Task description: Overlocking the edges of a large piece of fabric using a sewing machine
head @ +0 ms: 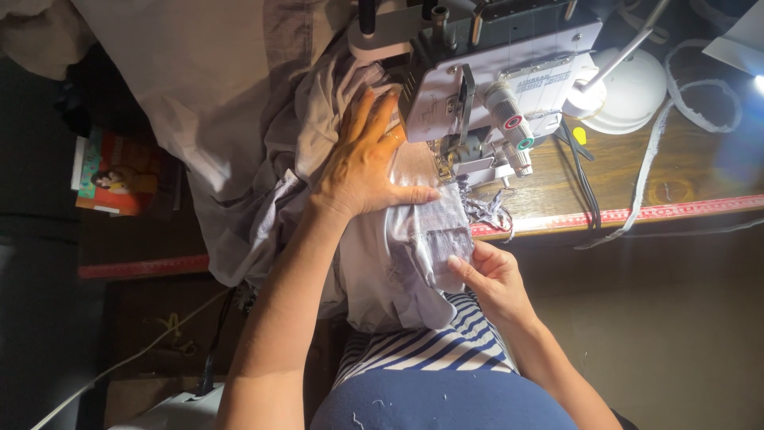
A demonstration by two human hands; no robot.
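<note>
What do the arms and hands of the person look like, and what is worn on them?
Both forearms are bare, with no sleeves in view. The left hand wears a thin ring on one of its fingers. The right hand shows no ring, glove or watch, as far as the view allows. Neither wrist carries a band or bracelet. The fingernails look short and unpainted.

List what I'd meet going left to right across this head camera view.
Colourful booklet → pile of grey cloth → left hand pressing the cloth → right hand pinching its edge → white lamp base.
</note>
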